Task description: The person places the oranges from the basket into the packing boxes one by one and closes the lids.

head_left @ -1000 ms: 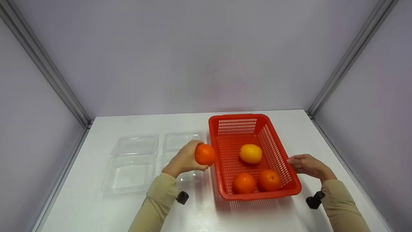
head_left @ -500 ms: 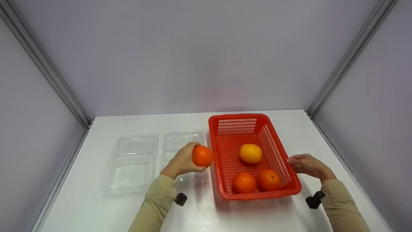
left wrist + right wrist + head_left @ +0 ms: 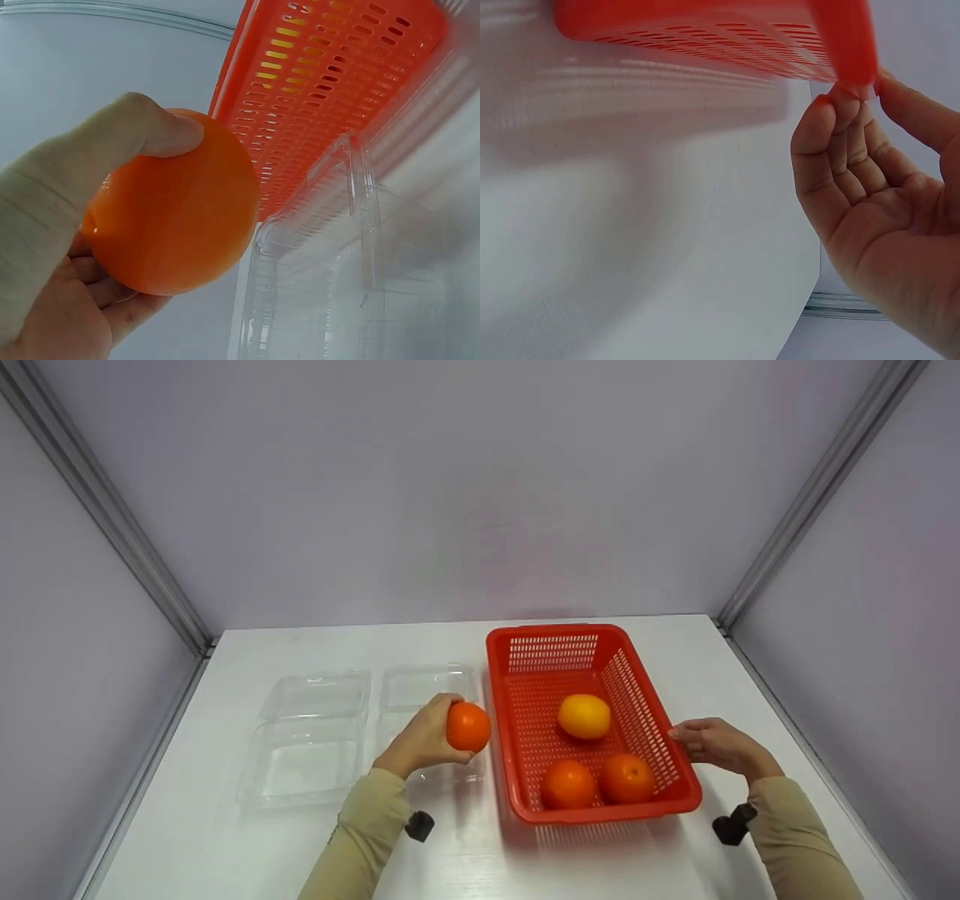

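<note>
An orange (image 3: 469, 727) is held in my left hand (image 3: 426, 736), above the near part of a clear plastic container (image 3: 427, 688) and just left of the red basket (image 3: 507, 735). In the left wrist view the thumb lies across the top of the orange (image 3: 176, 210) and the other fingers curl beneath it. My right hand (image 3: 721, 746) pinches the basket's right rim, thumb on one side and curled fingers (image 3: 814, 127) under the other. Inside the basket are a yellow-orange fruit (image 3: 584, 716) and two oranges near its front, one left (image 3: 568, 784) and one right (image 3: 627, 778).
A second clear open container (image 3: 304, 761), with its lid (image 3: 319, 695) folded back, stands to the left on the white table (image 3: 187, 825). Grey walls (image 3: 465, 495) enclose the back and both sides.
My left hand and the orange have moved slightly left and toward the near side, away from the basket's left rim. My right hand and the basket stay where they were.
</note>
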`<action>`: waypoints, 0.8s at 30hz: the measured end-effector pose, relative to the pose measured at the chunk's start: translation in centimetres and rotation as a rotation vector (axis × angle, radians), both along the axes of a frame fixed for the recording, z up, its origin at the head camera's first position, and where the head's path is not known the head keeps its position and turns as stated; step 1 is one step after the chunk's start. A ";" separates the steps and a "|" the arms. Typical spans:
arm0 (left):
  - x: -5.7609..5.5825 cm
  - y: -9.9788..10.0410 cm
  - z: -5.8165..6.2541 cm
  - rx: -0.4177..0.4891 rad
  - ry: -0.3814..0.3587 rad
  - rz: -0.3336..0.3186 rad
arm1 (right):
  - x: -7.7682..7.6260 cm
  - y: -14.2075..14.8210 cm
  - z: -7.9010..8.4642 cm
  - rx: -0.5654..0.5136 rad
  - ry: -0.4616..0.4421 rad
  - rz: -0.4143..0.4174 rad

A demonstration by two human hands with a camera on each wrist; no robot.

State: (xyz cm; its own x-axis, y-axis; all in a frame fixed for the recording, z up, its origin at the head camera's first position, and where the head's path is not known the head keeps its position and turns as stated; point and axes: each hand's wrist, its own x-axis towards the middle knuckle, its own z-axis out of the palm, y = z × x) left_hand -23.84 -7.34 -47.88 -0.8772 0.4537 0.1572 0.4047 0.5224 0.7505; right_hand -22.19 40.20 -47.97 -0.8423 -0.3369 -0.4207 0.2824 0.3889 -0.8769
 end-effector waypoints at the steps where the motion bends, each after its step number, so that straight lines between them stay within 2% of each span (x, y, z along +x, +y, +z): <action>1: 0.0 0.0 -0.1 0.002 0.002 -0.001 | 0.0 0.0 0.0 0.000 0.000 0.000; 24: -0.1 -0.2 -2.4 0.001 -0.057 0.027 | 0.1 0.0 0.1 0.015 0.010 0.002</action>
